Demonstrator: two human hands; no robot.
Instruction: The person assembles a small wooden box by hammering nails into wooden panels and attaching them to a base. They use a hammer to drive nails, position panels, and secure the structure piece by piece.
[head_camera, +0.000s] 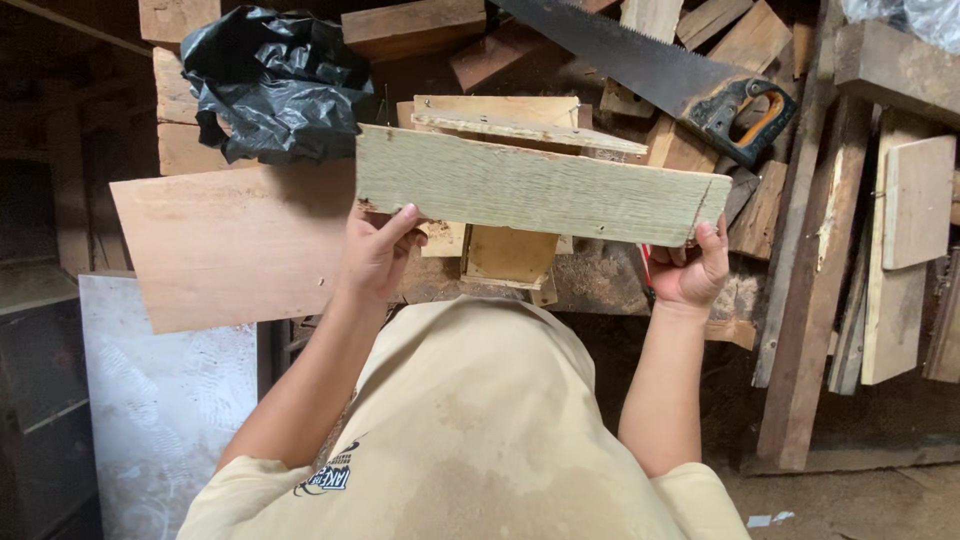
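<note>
While a greenish plank is gripped at both ends by the left hand and right hand, a saw is left above on stacked wood.

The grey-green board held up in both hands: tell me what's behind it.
Behind the grey-green board sits a small box-like assembly of pale wood on the bench; its middle is covered. Farther back lies a handsaw.

Handsaw, stacked offcuts ahead

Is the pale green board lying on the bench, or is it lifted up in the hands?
Lifted. The board is held by the left hand and right hand at its two ends, above the wooden box.
</note>
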